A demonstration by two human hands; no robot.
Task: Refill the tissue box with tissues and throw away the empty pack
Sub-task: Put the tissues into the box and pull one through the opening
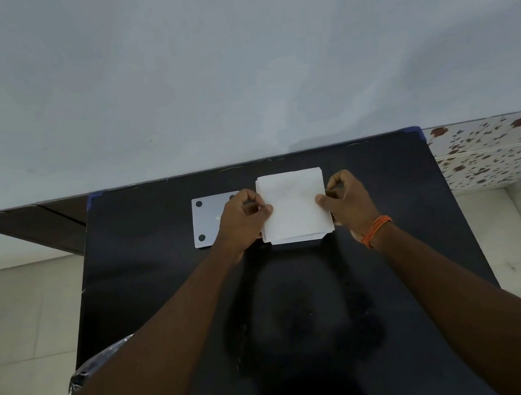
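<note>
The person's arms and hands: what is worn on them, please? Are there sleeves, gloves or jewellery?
Both forearms are bare, with no sleeves in view. The left hand has no glove, ring or band that I can see. The right hand is also ungloved; an orange thread band, of several strands, circles its wrist.

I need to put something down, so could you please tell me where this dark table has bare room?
Free: the near half of the dark table, and right of the white tissue stack. Crowded: the grey lid with black dots beside the stack.
</note>
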